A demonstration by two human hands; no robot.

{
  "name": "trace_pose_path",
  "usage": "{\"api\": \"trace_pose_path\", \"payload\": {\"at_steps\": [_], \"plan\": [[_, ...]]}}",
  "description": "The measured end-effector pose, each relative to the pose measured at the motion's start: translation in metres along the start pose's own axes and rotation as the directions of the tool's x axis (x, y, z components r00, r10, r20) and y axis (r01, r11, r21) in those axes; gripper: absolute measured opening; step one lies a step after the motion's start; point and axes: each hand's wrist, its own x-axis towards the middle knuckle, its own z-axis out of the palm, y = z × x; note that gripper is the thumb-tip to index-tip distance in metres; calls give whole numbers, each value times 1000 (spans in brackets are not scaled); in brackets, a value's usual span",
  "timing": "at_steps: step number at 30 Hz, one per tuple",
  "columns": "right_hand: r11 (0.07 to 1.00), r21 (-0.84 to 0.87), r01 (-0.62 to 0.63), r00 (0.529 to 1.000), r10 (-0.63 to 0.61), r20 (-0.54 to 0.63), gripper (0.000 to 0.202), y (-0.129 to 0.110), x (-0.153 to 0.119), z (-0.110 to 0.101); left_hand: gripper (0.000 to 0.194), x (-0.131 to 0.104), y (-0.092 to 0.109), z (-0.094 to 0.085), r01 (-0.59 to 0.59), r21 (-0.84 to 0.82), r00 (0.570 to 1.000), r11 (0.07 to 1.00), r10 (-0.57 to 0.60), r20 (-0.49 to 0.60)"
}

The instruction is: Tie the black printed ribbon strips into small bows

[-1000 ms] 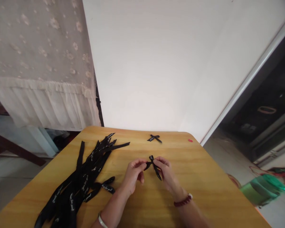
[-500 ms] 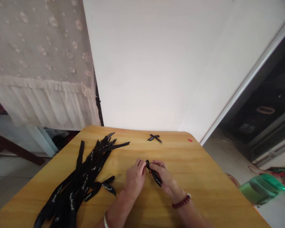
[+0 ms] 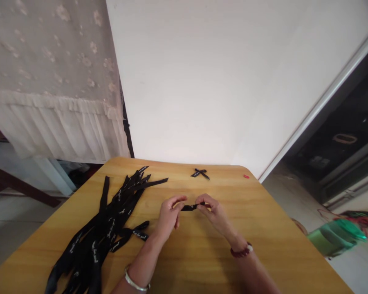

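Observation:
A short black ribbon [image 3: 189,208] with pale lettering stretches between my two hands above the wooden table. My left hand [image 3: 168,214] has its thumb at the ribbon's left end, the index finger raised and the other fingers curled below. Pinched between thumb and fingers of my right hand [image 3: 214,211] is the other end, bunched and partly hidden. Left of my hands lies a pile of black printed ribbons [image 3: 107,228]. A looped black ribbon [image 3: 136,232] sits at the pile's right side. Beyond my hands rests a tied black bow [image 3: 200,173].
The wooden table [image 3: 233,261] ends at a white panel [image 3: 187,81]. Near its far right corner is a small red piece [image 3: 246,176]. A green translucent container [image 3: 337,237] stands off the right edge. A floral curtain [image 3: 55,61] hangs at left.
My hands have moved apart and slightly away from me. The ribbon between them has turned from hanging diagonally under the right hand to lying nearly level. The left index finger has lifted.

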Motion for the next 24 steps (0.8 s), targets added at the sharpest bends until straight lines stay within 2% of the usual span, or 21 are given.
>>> {"api": "trace_pose_path", "payload": {"at_steps": [4,8,12,15,18,21,24], "plan": [[996,-42,78,996,-75,53,10,-3,1,2,25,-1,-7,3,132,-16,980,991,-128,149],[995,-76,67,997,-65,30,8,-4,0,6,19,0,-8,3,229,-119,951,966,-196,241],[998,-49,-50,999,49,-9,6,-3,-2,12,17,-1,-7,5,239,-140,948,961,-199,249],[966,148,-211,977,214,-2,12,-5,-3,17,14,-1,-8,9,106,-98,968,990,-80,238],[859,372,-351,930,366,33,20,-7,-2,19,15,-2,-8,12,7,-59,981,998,5,193],[817,449,-361,914,407,-6,22,-8,-1,17,21,-2,-5,10,88,-126,987,988,-70,145],[823,436,-363,908,417,-30,23,-9,-1,17,25,-2,-3,8,163,-225,975,961,-121,186]]}}
